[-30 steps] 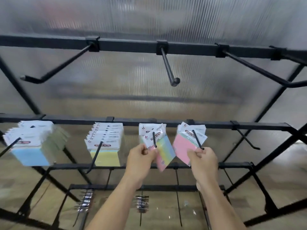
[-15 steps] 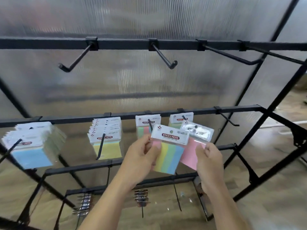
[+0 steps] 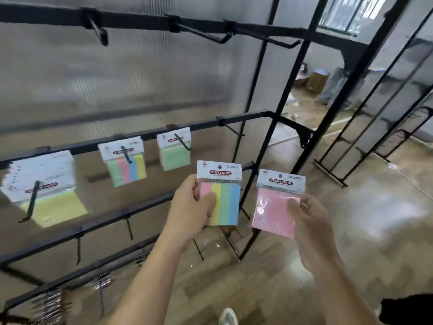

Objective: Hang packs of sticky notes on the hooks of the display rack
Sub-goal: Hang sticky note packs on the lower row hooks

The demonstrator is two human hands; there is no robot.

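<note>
Three hooks on the middle rail of the display rack (image 3: 206, 123) are already carrying packs, so the task is reading as partly done. Toward the left end of that rail, the yellow stack (image 3: 46, 191) is hanging as the thickest group and filling most of its hook. Next along, the striped group (image 3: 126, 167) is hanging as a thinner set. Beyond it, the green group (image 3: 174, 153) is hanging thinner again.

Two packs are not yet hung. The left hand (image 3: 189, 212) is gripping the striped pack (image 3: 226, 198), thumb across its front. It is holding the pack upright below the middle rail and clear of every hook. The right hand (image 3: 309, 221) is pinching the pink pack (image 3: 274, 205) by its right edge, just beside the striped pack and to the right of the rack's upright post. Neither header hole is engaging a hook.

The empty hook (image 3: 232, 130) near the right end of the middle rail is standing free and is judged the nearest vacancy. The top-rail hooks (image 3: 203, 35) are also showing bare, as are the lower-rail hooks (image 3: 128, 228). Considerable capacity is therefore remaining.
</note>
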